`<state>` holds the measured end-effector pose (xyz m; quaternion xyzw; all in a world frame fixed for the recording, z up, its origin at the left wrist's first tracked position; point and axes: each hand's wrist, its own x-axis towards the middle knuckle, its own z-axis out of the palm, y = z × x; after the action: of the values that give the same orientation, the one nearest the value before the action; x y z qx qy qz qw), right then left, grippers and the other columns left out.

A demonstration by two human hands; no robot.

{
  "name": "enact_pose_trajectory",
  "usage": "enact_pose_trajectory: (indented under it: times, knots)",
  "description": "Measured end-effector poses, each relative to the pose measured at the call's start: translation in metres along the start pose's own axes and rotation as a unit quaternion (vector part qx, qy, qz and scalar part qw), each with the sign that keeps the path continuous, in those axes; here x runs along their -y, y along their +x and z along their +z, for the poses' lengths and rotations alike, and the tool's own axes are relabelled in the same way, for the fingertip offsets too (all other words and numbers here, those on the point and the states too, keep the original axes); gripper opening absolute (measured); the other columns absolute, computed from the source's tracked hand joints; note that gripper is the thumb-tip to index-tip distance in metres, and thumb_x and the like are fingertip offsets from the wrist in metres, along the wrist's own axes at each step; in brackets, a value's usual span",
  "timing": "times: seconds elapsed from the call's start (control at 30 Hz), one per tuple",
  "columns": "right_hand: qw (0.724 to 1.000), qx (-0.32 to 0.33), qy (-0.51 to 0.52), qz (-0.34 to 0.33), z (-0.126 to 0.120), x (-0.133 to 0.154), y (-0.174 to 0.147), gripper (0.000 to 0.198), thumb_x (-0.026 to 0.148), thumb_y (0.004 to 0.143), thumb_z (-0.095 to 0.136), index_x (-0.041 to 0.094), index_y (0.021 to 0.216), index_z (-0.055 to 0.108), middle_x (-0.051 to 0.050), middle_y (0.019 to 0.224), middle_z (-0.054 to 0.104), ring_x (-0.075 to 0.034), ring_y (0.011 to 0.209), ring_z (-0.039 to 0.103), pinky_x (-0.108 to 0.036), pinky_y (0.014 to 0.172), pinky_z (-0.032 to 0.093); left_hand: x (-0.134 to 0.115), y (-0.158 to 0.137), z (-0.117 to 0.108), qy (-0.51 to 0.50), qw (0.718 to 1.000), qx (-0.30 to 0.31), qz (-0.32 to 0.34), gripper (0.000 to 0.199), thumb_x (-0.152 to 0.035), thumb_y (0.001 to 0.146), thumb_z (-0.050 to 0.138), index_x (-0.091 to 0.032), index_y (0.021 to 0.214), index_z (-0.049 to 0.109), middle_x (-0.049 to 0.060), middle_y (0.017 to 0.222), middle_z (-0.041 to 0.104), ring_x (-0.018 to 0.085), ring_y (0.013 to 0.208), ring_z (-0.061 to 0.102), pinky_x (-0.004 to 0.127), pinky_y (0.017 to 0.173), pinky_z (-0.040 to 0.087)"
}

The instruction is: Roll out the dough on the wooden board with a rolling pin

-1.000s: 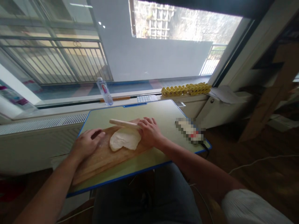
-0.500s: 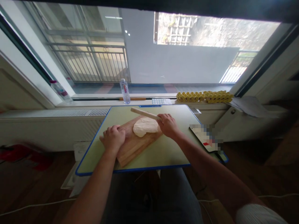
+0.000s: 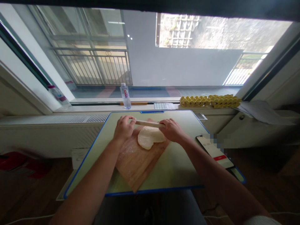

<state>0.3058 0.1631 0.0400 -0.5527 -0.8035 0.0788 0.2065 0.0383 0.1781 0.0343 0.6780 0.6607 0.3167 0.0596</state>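
Note:
A pale wooden rolling pin (image 3: 147, 123) spans between my two hands, just beyond the dough. My left hand (image 3: 124, 126) is closed round its left end, and my right hand (image 3: 172, 129) grips the right end. Below the pin a flat, cream-coloured piece of dough (image 3: 150, 137) with a notched near edge lies on a wooden cutting board (image 3: 134, 164). The board sits askew, one corner pointing toward me at the table's front edge. Flour dusts its left part. Whether the pin touches the dough's far edge, I cannot tell.
The small table (image 3: 180, 172) has a blue rim. A tablet-like device (image 3: 215, 153), partly blurred out, lies at its right edge. Along the windowsill stand a clear bottle (image 3: 126, 96), yellow egg trays (image 3: 209, 101) and another bottle (image 3: 58, 96) at far left.
My left hand has left the board's left edge and taken hold of the rolling pin's free end. The pin has come down nearly level. The board is turned more, its corner nearer me.

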Motion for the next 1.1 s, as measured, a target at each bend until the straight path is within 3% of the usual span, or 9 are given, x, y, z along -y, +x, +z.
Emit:
enact_pose_trajectory:
  times: [0.13, 0.27, 0.4, 0.57, 0.7, 0.93, 1.1]
  knots:
    - [1.0, 0.0, 0.016, -0.019, 0.007, 0.0, -0.006, 0.023, 0.024, 0.091, 0.068, 0.02, 0.114, 0.073, -0.008, 0.114, 0.074, -0.024, 0.111, 0.061, -0.035, 0.098, 0.047, -0.005, 0.034, 0.028, 0.022, 0.996, 0.084, 0.031, 0.046, -0.048, 0.103, 0.04, -0.023, 0.127, 0.07, 0.009, 0.144, 0.065, 0.026, 0.136, 0.055, 0.039, 0.121, 0.038]
    - [0.999, 0.0, 0.029, -0.026, 0.008, -0.002, -0.009, 0.022, 0.037, 0.093, 0.072, 0.022, 0.11, 0.073, -0.008, 0.11, 0.073, -0.025, 0.109, 0.06, -0.037, 0.098, 0.048, -0.002, 0.037, 0.041, 0.051, 0.983, 0.165, 0.059, 0.046, -0.05, 0.103, 0.039, -0.033, 0.133, 0.07, 0.003, 0.157, 0.057, 0.028, 0.147, 0.046, 0.048, 0.126, 0.028]
    - [0.995, 0.046, 0.034, -0.076, 0.003, 0.003, -0.015, 0.039, 0.046, 0.107, 0.051, 0.023, 0.134, 0.068, -0.01, 0.139, 0.066, -0.026, 0.135, 0.052, -0.043, 0.115, 0.041, -0.002, 0.031, 0.032, 0.119, 0.965, 0.224, 0.058, 0.059, -0.054, 0.105, 0.025, -0.034, 0.152, 0.055, 0.004, 0.169, 0.041, 0.032, 0.156, 0.034, 0.057, 0.127, 0.02]
    - [0.991, 0.111, -0.005, -0.077, 0.002, 0.034, -0.038, 0.063, 0.051, 0.106, 0.05, 0.017, 0.159, 0.045, -0.012, 0.168, 0.041, -0.034, 0.158, 0.027, -0.057, 0.128, 0.023, 0.006, 0.033, 0.012, 0.111, 0.946, 0.299, 0.049, 0.061, -0.056, 0.104, 0.026, -0.038, 0.16, 0.044, 0.002, 0.171, 0.037, 0.031, 0.159, 0.031, 0.06, 0.127, 0.018]
    - [0.991, 0.1, -0.01, -0.087, 0.006, 0.042, -0.046, 0.06, 0.044, 0.107, 0.046, 0.02, 0.162, 0.042, -0.01, 0.17, 0.039, -0.033, 0.16, 0.024, -0.058, 0.129, 0.021, 0.018, 0.038, 0.008, 0.073, 0.946, 0.306, 0.072, 0.061, -0.059, 0.102, 0.035, -0.037, 0.156, 0.05, 0.002, 0.168, 0.044, 0.028, 0.158, 0.034, 0.052, 0.128, 0.022]
    - [0.995, 0.097, -0.016, 0.016, 0.012, 0.015, -0.027, 0.055, 0.047, 0.109, 0.038, 0.024, 0.157, 0.049, -0.008, 0.168, 0.042, -0.036, 0.158, 0.029, -0.063, 0.125, 0.028, 0.008, 0.04, 0.026, 0.055, 0.969, 0.236, 0.038, 0.058, -0.057, 0.102, 0.036, -0.036, 0.152, 0.055, 0.001, 0.167, 0.046, 0.028, 0.155, 0.038, 0.048, 0.128, 0.024]
    - [0.993, 0.108, -0.019, -0.049, 0.009, 0.046, -0.047, 0.058, 0.043, 0.107, 0.044, 0.02, 0.161, 0.044, -0.01, 0.169, 0.04, -0.036, 0.16, 0.023, -0.063, 0.128, 0.022, 0.022, 0.047, -0.001, -0.042, 0.943, 0.327, 0.04, 0.066, -0.053, 0.088, 0.062, -0.032, 0.151, 0.059, 0.003, 0.15, 0.065, 0.026, 0.134, 0.063, 0.034, 0.114, 0.046]
